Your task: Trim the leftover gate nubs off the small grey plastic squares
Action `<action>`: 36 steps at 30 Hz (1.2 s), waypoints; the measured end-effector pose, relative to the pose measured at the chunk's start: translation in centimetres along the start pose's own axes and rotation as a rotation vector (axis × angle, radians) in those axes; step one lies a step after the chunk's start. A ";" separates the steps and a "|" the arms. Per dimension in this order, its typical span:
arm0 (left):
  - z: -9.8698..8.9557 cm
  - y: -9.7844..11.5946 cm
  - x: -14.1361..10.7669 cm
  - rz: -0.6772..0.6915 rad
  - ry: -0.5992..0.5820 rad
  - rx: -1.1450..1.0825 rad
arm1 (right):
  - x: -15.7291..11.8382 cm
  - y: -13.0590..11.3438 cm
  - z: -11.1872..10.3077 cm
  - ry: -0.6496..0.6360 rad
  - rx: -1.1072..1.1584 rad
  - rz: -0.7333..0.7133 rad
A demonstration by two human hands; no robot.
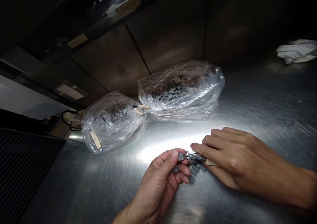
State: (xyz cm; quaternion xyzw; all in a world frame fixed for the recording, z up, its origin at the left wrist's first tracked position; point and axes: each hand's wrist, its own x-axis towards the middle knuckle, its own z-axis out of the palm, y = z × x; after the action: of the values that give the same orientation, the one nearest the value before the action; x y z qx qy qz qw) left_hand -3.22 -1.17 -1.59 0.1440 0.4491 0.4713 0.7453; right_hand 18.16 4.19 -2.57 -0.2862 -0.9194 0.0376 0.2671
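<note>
Between thumb and fingers, my left hand (163, 177) pinches a small grey ribbed plastic piece (181, 156). My right hand (230, 151) is closed around cutting pliers (194, 156) with cream handles, mostly covered by the palm. The jaws of the pliers point left and meet the edge of the grey piece. Under and between the hands, several more grey ribbed pieces (195, 169) show close to the left fingertips. Whether all of them lie on the metal table (119, 191) or some are in the left hand, I cannot tell.
Behind the hands stand two clear plastic bags, a larger one (205, 95) and a smaller one (111, 134), with small grey pieces inside. Another cream-handled pliers (141, 109) rests between them. A cream-coloured knife-like tool (95, 139) lies by the smaller bag. At far right is a white cloth (297, 51).
</note>
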 end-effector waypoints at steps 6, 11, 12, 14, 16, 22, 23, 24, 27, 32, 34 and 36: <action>0.1 0.0 -0.1 -0.002 0.002 0.007 | 0.1 -0.1 -0.1 0.029 -0.036 -0.027; 0.0 0.1 0.0 -0.008 0.010 0.015 | 0.1 -0.3 -0.1 0.042 -0.055 -0.028; 0.0 0.0 0.0 -0.006 0.011 0.015 | 0.1 -0.3 0.0 0.043 -0.059 -0.030; 0.0 0.0 0.0 0.000 0.006 0.014 | 0.1 -0.3 0.0 0.048 -0.076 -0.040; 0.0 0.0 0.0 0.005 0.001 0.014 | 0.1 -0.3 -0.1 0.050 -0.108 -0.060; -0.1 -0.1 0.0 0.007 -0.001 0.019 | 0.2 -0.4 -0.3 0.065 -0.162 -0.094; -0.1 -0.1 0.0 0.009 -0.002 0.021 | 0.2 -0.4 -0.3 0.065 -0.164 -0.095; -0.1 -0.1 0.0 0.009 -0.001 0.022 | 0.2 -0.5 -0.4 0.064 -0.163 -0.095; -0.1 -0.1 0.0 0.007 0.005 0.018 | 0.1 -0.5 -0.4 0.058 -0.157 -0.094; -0.1 -0.1 0.0 0.003 0.007 0.014 | 0.1 -0.5 -0.3 0.065 -0.147 -0.080; -0.1 -0.1 0.0 0.004 0.004 0.020 | 0.1 -0.5 -0.3 0.055 -0.138 -0.077; -0.1 -0.1 0.1 0.006 0.004 0.024 | 0.1 -0.5 -0.3 0.049 -0.132 -0.075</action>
State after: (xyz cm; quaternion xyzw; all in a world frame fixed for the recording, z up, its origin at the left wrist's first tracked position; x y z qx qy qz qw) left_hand -3.28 -1.17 -1.75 0.1532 0.4557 0.4684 0.7412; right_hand 17.93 3.79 -2.16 -0.2693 -0.9232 -0.0400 0.2714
